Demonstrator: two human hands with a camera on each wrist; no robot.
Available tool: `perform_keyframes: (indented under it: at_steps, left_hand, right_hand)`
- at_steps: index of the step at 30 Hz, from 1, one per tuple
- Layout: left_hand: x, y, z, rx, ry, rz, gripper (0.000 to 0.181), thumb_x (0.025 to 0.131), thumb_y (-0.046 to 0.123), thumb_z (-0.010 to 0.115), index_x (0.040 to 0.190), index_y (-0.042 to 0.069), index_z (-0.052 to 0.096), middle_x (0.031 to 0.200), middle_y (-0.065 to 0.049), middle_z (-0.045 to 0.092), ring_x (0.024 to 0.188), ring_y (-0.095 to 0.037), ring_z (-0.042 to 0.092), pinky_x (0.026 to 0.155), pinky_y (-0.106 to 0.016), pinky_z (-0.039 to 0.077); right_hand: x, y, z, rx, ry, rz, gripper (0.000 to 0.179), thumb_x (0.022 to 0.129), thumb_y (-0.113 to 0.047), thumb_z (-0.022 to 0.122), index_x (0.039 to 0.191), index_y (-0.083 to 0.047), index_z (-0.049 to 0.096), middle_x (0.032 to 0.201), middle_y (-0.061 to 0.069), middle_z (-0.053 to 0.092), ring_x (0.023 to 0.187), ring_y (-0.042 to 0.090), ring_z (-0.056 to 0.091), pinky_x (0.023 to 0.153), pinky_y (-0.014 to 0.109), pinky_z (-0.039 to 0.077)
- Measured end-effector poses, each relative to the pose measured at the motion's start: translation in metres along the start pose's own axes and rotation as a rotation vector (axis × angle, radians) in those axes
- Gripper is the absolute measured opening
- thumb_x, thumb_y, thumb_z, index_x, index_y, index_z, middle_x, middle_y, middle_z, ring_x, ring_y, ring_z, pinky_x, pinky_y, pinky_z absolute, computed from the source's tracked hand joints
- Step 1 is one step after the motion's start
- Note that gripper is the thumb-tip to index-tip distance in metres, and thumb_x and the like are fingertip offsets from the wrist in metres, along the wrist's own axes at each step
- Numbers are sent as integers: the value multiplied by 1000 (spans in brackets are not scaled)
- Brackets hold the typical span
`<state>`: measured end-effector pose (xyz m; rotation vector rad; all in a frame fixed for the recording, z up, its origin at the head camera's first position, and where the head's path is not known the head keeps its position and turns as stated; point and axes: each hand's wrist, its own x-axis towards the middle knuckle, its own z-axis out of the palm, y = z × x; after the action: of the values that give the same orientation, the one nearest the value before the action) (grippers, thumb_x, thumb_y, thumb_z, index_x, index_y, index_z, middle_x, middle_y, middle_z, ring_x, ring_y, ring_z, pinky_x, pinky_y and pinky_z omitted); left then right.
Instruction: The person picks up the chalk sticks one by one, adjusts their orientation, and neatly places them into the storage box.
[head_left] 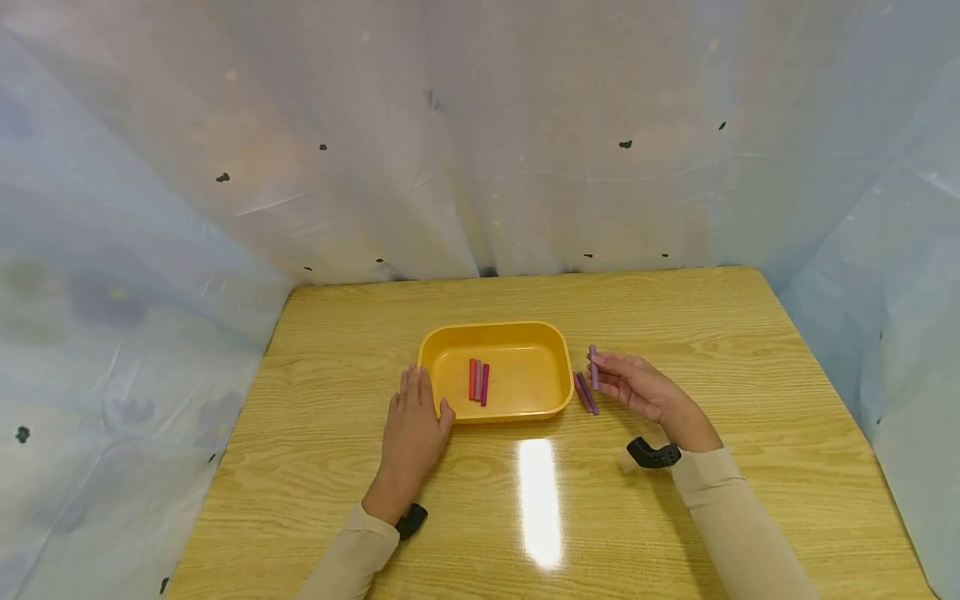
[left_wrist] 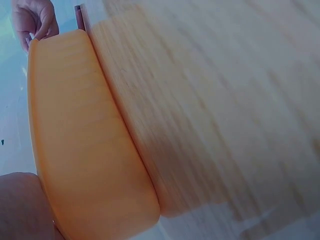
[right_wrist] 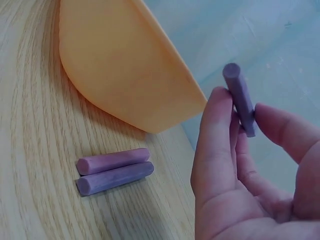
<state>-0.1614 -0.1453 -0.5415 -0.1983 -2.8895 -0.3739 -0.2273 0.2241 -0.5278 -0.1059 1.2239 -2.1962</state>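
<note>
The right hand [right_wrist: 245, 205] pinches a slim purple cylindrical stick [right_wrist: 242, 102] between thumb and fingertips – tilted, its round end face showing – against a pale bluish sheet [right_wrist: 250, 30]. Two more cylindrical sticks, one pinkish-purple [right_wrist: 114, 161] and one bluish-purple [right_wrist: 117, 178], lie side by side on the light wood-grain tabletop [right_wrist: 35, 150] – near the outer wall of a smooth orange plastic tray [right_wrist: 120, 65].
</note>
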Motion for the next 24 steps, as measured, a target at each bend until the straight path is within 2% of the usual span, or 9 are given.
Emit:
perform_keyframes:
  at_steps: [13, 20, 24]
  left_hand:
    - [0, 0, 1, 3, 11, 8, 63, 95, 29, 42, 142, -9, 27, 146, -25, 25, 135, -35, 25, 102, -52, 31]
    - [0, -1, 1, 2, 11, 1, 63, 95, 29, 43, 142, -9, 27, 147, -25, 25, 135, -35, 25, 102, -52, 30]
    - [1, -1, 2, 3, 20, 6, 63, 94, 28, 45, 141, -9, 28, 146, -25, 26, 134, -35, 25, 101, -52, 31]
  right_hand:
    - [-4, -3, 4, -32, 28, -21, 29, 100, -6, 37, 108, -3, 65, 103, 9, 65, 102, 20, 61, 84, 25, 48]
    - [-4, -8, 13, -53, 52, -28, 26, 99, -7, 41, 111, -2, 64, 107, 11, 63, 108, 24, 59, 87, 28, 46]
    - [-2, -9, 20, -85, 38, -44, 26, 99, -7, 41, 113, -2, 63, 109, 12, 61, 107, 25, 58, 89, 30, 46]
